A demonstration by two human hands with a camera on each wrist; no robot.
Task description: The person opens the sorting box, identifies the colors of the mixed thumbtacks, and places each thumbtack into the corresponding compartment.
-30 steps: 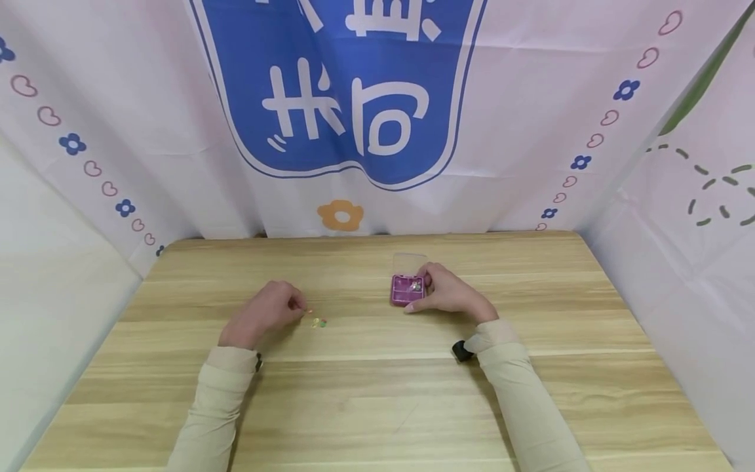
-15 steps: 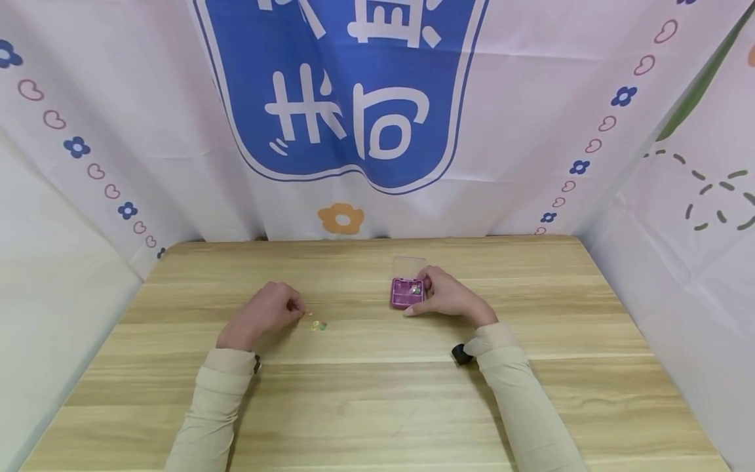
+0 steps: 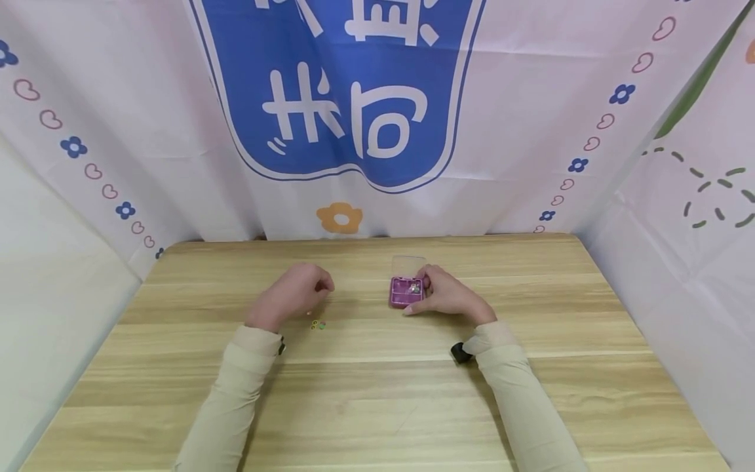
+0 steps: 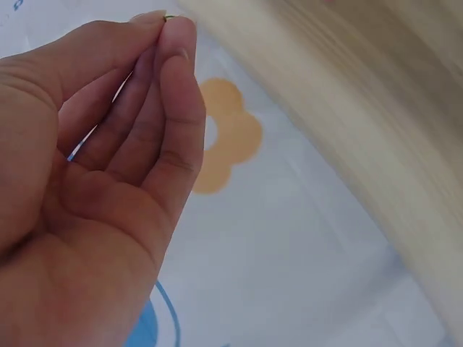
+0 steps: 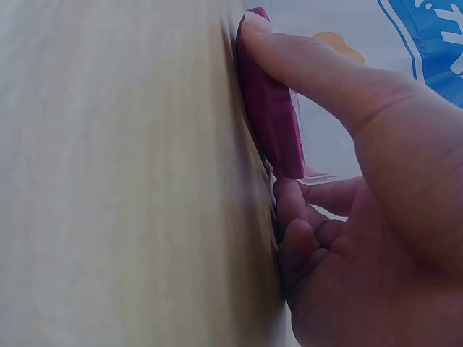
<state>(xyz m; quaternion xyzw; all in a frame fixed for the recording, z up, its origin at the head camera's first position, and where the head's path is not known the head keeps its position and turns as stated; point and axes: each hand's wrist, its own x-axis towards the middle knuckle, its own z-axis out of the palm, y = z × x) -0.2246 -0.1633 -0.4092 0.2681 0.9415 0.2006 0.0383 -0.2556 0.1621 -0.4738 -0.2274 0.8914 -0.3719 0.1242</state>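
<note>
My left hand (image 3: 295,294) is raised above the table, left of the box. Its thumb and fingertips pinch a tiny piece (image 4: 169,17), of which only a thin greenish-yellow edge shows in the left wrist view. My right hand (image 3: 453,296) grips a small purple compartment box (image 3: 399,299) by its right side, thumb along the near side. The box's clear lid (image 3: 408,265) stands open at the back. Several small light-coloured pieces (image 3: 415,288) lie in its far right compartment. On the table below my left hand are a few tiny yellow and green pieces (image 3: 318,324) and a pale orange one (image 3: 309,313).
The wooden table (image 3: 377,406) ends at the back against a white hanging cloth (image 3: 519,131) with a blue printed emblem. Cloth also hangs along both sides. A black wrist device (image 3: 461,353) sits at the right cuff.
My left hand has lifted off the tiny pieces on the table and moved right and away from me, towards the box. My right hand and the box have stayed in place.
</note>
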